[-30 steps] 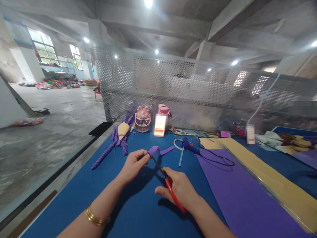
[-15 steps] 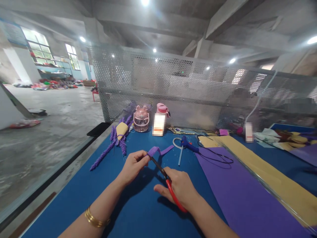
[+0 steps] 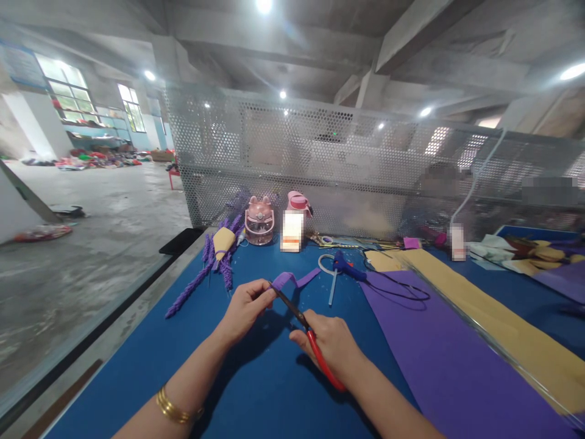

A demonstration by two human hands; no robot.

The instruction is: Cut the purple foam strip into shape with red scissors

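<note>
- Flat blue felt counter (image 3: pixel 256 390): plain deep blue.
- Narrow purple foam strip (image 3: pixel 292 279), above the counter's middle: soft violet.
- Red-handled steel scissors (image 3: pixel 320 360), above its middle: bright red loops, dark blades.
- Broad purple foam sheet (image 3: pixel 439 366), on the counter's right half: plain violet.
- Long tan foam sheet (image 3: pixel 493 323), further right on it: mustard tan.
- Pink bear-eared plastic bottle (image 3: pixel 259 221), at the counter's far edge: pale pink.
- Grey perforated metal screen (image 3: pixel 365 164), behind that far edge: silver-grey, dotted with round holes.
- Thin gold metal bangle (image 3: pixel 176 410), over the counter's near edge: shiny gold.
</note>
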